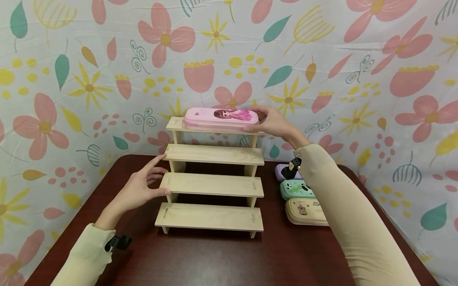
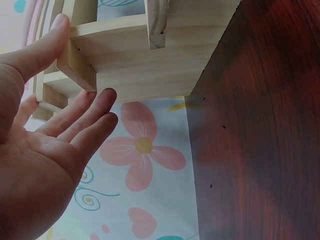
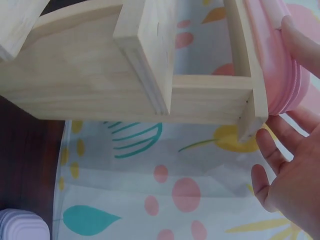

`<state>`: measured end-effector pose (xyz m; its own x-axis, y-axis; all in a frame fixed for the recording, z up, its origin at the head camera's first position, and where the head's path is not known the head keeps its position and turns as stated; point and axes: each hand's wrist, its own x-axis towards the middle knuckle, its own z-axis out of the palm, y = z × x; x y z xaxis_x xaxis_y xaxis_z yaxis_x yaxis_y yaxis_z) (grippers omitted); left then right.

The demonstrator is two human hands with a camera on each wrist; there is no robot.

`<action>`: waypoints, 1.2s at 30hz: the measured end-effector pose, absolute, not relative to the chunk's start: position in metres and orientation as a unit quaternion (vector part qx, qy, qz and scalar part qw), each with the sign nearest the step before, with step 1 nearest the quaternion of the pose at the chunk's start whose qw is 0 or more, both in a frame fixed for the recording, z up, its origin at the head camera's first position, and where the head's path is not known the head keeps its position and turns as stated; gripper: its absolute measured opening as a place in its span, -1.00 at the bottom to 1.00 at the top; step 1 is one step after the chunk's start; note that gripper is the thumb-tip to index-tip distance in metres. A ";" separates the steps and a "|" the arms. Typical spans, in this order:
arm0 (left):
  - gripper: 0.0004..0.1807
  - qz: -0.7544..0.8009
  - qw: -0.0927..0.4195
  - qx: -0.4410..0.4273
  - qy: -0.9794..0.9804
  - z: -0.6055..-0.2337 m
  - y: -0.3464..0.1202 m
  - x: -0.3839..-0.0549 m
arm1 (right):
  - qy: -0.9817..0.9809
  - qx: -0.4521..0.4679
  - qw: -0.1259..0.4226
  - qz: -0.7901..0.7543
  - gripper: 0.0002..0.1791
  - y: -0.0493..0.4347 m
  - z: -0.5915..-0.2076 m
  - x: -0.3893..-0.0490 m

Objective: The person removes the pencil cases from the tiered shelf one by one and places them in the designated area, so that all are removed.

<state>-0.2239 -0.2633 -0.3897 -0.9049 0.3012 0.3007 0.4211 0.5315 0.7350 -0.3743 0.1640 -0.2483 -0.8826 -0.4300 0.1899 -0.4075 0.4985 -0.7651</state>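
On the top step of a pale wooden stepped shelf (image 1: 211, 183) lies a pink pencil case (image 1: 200, 116) with a long-haired doll figure printed on its lid. My right hand (image 1: 273, 123) holds the case's right end, thumb at the front and fingers behind. In the right wrist view, the pink case (image 3: 280, 60) rests along the top board, the thumb against its side. My left hand (image 1: 139, 186) touches the shelf's left side with fairly straight fingers spread. The left wrist view shows that hand's thumb (image 2: 52, 37) against a board end and fingertips near the lower edges.
Right of the shelf, partly behind my right forearm, lie a purple pencil case (image 1: 281, 171), a green pencil case (image 1: 297, 189) and a cream pencil case (image 1: 307, 211). All stand on a dark red-brown table (image 1: 200, 258). A flower-patterned cloth (image 1: 229, 59) hangs behind.
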 end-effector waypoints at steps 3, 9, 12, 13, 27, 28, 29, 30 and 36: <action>0.17 -0.438 0.069 -0.208 -0.872 -0.390 -0.263 -0.223 | 0.867 -0.236 0.021 -0.439 -0.17 0.166 -0.248 -0.375; 0.18 -0.437 0.069 -0.207 -0.873 -0.389 -0.263 -0.223 | 0.865 -0.234 0.036 -0.443 -0.19 0.165 -0.246 -0.376; 0.18 -0.436 0.069 -0.207 -0.873 -0.389 -0.263 -0.224 | 0.864 -0.238 0.033 -0.442 -0.26 0.165 -0.245 -0.376; 0.18 -0.436 0.070 -0.206 -0.873 -0.389 -0.263 -0.224 | 0.864 -0.239 0.031 -0.443 -0.29 0.165 -0.245 -0.375; 0.19 -0.437 0.069 -0.207 -0.873 -0.388 -0.262 -0.224 | 0.852 -0.245 -0.004 -0.463 -0.34 0.178 -0.254 -0.364; 0.19 -0.437 0.069 -0.207 -0.872 -0.388 -0.262 -0.224 | 0.852 -0.245 -0.008 -0.463 -0.33 0.179 -0.254 -0.362; 0.19 -0.437 0.069 -0.207 -0.872 -0.388 -0.262 -0.224 | 0.851 -0.245 -0.012 -0.464 -0.33 0.180 -0.254 -0.361; 0.18 -0.437 0.069 -0.208 -0.872 -0.388 -0.262 -0.223 | 0.851 -0.244 -0.014 -0.465 -0.32 0.182 -0.255 -0.359; 0.18 -0.436 0.068 -0.205 -0.873 -0.387 -0.262 -0.223 | 0.850 -0.245 -0.028 -0.467 -0.30 0.191 -0.256 -0.348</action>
